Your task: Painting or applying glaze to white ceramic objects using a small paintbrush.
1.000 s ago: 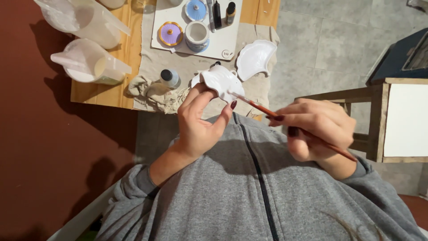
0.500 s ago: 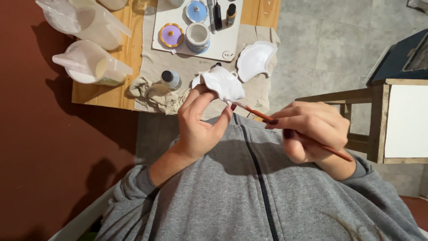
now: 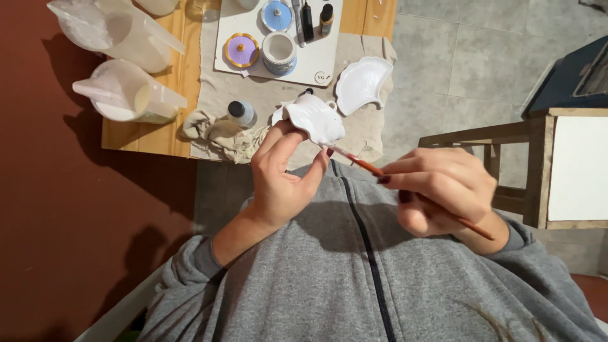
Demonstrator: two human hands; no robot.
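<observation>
the little shell-shaped piece [image 3: 315, 118] i hold is plain glossy white, like the fan-shaped dish [image 3: 363, 82]. my brush [image 3: 411, 189] has a reddish-brown handle, and my nails are dark red. my zip-up top [image 3: 354, 278] is heathered grey. the surface [image 3: 177, 82] is honey-coloured wood under a beige cloth [image 3: 266, 107]. one small lid [image 3: 241, 50] is purple with a yellow rim, another [image 3: 277, 15] blue.

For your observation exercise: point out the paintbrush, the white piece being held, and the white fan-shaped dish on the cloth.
paintbrush [image 3: 364, 164], head view, reddish handle.
white piece [image 3: 315, 119], head view, middle.
white fan-shaped dish [image 3: 362, 82], head view, ribbed centre.
</observation>
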